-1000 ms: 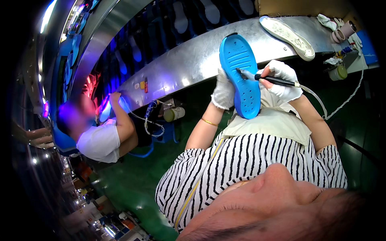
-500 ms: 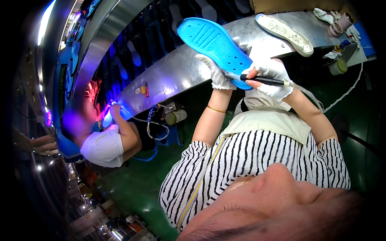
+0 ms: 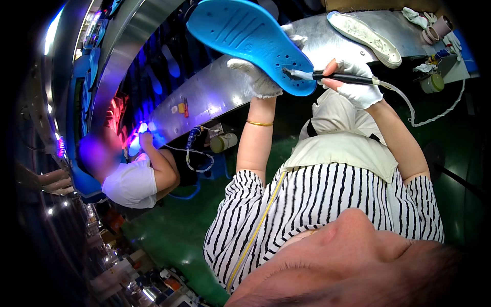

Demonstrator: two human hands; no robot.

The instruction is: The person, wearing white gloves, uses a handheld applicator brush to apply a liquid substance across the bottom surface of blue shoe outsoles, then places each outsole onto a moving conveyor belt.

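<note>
A blue shoe sole [image 3: 245,38] is tilted above the bench edge, its grooved and holed face toward me. My left hand [image 3: 255,79], in a whitish knit glove, grips it from beneath; gloved fingertips show past its far edge. In my right hand [image 3: 355,84], gloved with bare fingertips, is a black-handled brush [image 3: 342,78] with a pale tube running from its back end. The brush's light bristles touch the sole's near end, close to the small holes. On the bench to the right lies a white shoe sole [image 3: 365,38].
The metal bench [image 3: 215,84] curves across in front of me, with more soles beyond it. A green pot [image 3: 433,83] hangs at the right, another pot [image 3: 223,143] at the left. Gloves [image 3: 414,17] and tape rolls [image 3: 439,28] lie far right. A co-worker [image 3: 130,179] sits at the left.
My left hand has moved the blue sole left and away from me, tilting it. The brush tip now shows on the sole's near end, with my right hand slightly right of before.
</note>
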